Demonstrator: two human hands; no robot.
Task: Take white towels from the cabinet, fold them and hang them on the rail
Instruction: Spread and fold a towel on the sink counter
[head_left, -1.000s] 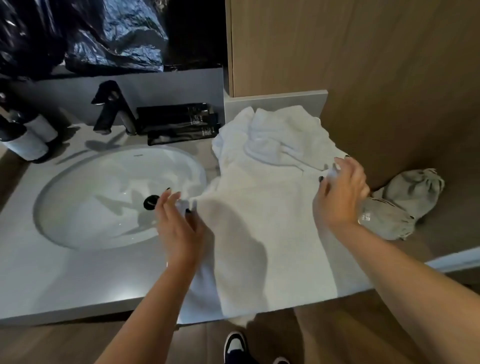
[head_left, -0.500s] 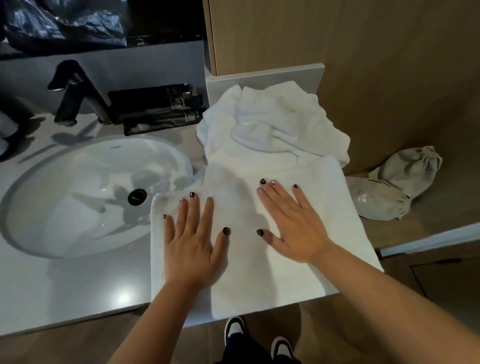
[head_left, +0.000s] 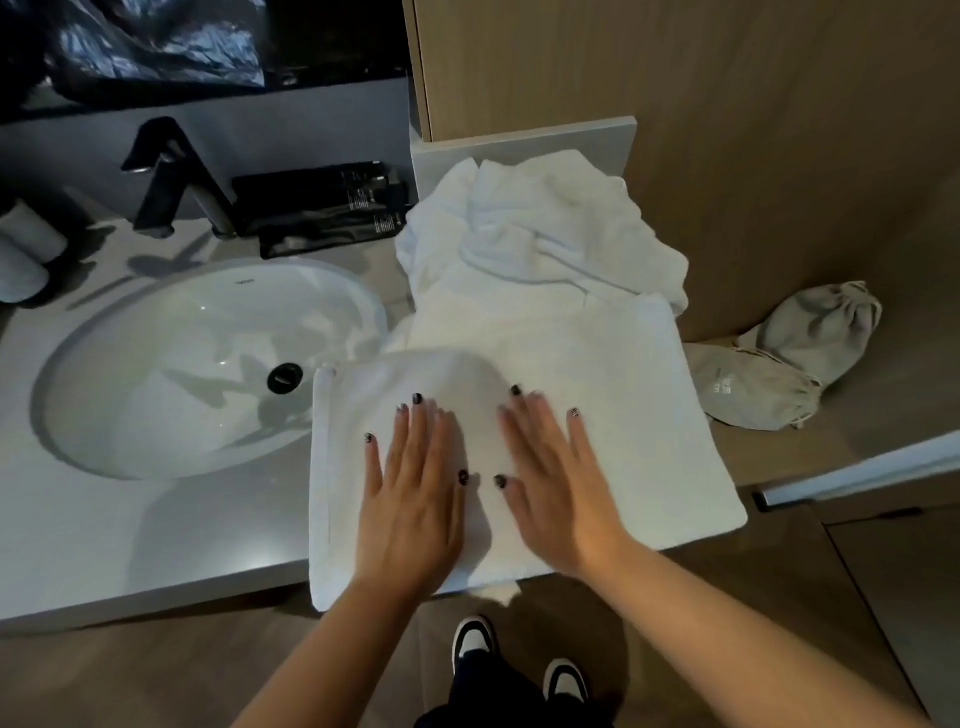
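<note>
The folded towel (head_left: 623, 415) and the crumpled towels (head_left: 545, 234) behind it are soft, fluffy white cloth. The sink (head_left: 156, 364) is smooth and shiny white, the table (head_left: 104, 530) around it is smooth pale stone with a dull shine, and the tap (head_left: 171, 176) is matt black metal. The wall (head_left: 727, 78) looks like smooth wood, and the grey bags (head_left: 779, 364) are rough cloth.

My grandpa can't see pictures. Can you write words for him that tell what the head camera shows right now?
Two flat hands, left hand and right hand, press a folded white towel on a grey counter beside a white sink. More crumpled white towels lie behind it.
</note>
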